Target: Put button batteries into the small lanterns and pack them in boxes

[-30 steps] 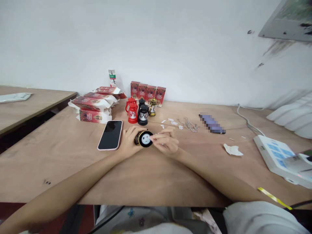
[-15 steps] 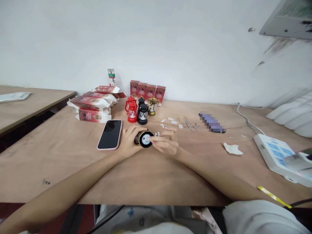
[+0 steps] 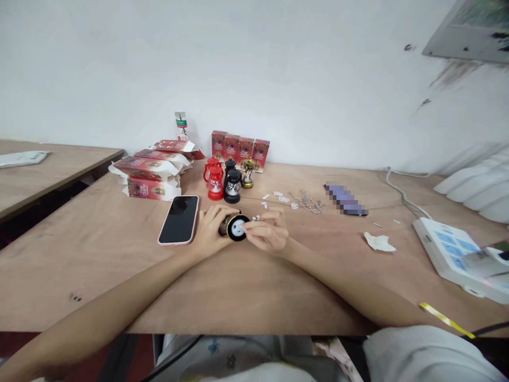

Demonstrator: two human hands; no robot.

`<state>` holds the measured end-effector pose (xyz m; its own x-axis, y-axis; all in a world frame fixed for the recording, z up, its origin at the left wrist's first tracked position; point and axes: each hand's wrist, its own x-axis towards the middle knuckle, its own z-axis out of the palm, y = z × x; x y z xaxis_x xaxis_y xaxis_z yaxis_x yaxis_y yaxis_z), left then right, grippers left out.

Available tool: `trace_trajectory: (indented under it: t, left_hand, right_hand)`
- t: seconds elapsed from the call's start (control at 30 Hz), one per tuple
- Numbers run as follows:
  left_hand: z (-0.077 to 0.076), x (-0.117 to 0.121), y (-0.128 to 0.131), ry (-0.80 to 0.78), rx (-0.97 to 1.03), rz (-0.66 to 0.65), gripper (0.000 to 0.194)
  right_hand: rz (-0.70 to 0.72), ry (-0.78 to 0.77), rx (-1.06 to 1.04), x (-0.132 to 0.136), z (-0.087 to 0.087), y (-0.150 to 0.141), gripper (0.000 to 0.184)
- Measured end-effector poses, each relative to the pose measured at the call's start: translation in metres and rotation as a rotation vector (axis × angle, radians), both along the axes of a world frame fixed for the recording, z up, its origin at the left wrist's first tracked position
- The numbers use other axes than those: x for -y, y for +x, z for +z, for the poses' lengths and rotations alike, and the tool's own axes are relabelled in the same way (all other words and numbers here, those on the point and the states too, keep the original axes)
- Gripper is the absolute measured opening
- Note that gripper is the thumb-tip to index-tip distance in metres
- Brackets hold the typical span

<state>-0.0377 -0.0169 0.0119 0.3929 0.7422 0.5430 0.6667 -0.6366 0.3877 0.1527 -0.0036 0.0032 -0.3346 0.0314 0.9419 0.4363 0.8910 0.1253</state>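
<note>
My left hand (image 3: 213,231) is wrapped round a small lantern (image 3: 228,225), tipped on its side so its round base with a white disc faces me. Thumb and fingers of my right hand (image 3: 267,231) are pinched together at the base's right edge; whatever they hold is too small to make out. Just behind the hands stand two red lanterns (image 3: 215,183), two black lanterns (image 3: 233,187) and a gold-coloured lantern (image 3: 248,174). Small white pieces (image 3: 282,199) are scattered beyond my right hand. A phone (image 3: 178,220) in a pink case lies left of my left hand.
Red cartons with open flaps (image 3: 153,165) are piled at the back left, and several red boxes (image 3: 240,150) stand against the wall. Thin chains (image 3: 308,202), a pixelated phone-like object (image 3: 345,199), a scrap of white paper (image 3: 379,242) and a white power strip (image 3: 449,254) lie rightward.
Hardly anything differs. My right fingers stay at the base of the lantern with a very slight shift, and my left hand keeps its hold.
</note>
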Motion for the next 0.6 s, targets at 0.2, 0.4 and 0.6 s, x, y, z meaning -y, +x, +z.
trace_trajectory:
  t: [0.2,0.4,0.6]
  left_hand:
    - [-0.0007,-0.0005,-0.0002,0.017,-0.021,0.049,0.039]
    - [-0.0008,0.0001,-0.0009,0.057,-0.041,0.029,0.039]
    - [-0.0015,0.0002,-0.0008,0.085,-0.041,0.059,0.038]
  right_hand:
    - [0.097,-0.232,-0.140,0.0061,0.0075,-0.0057,0.015]
    - [0.152,-0.404,-0.272,0.0069,0.0084,-0.0074,0.024]
    - [0.237,-0.580,-0.243,0.0046,0.0090,-0.0077,0.023]
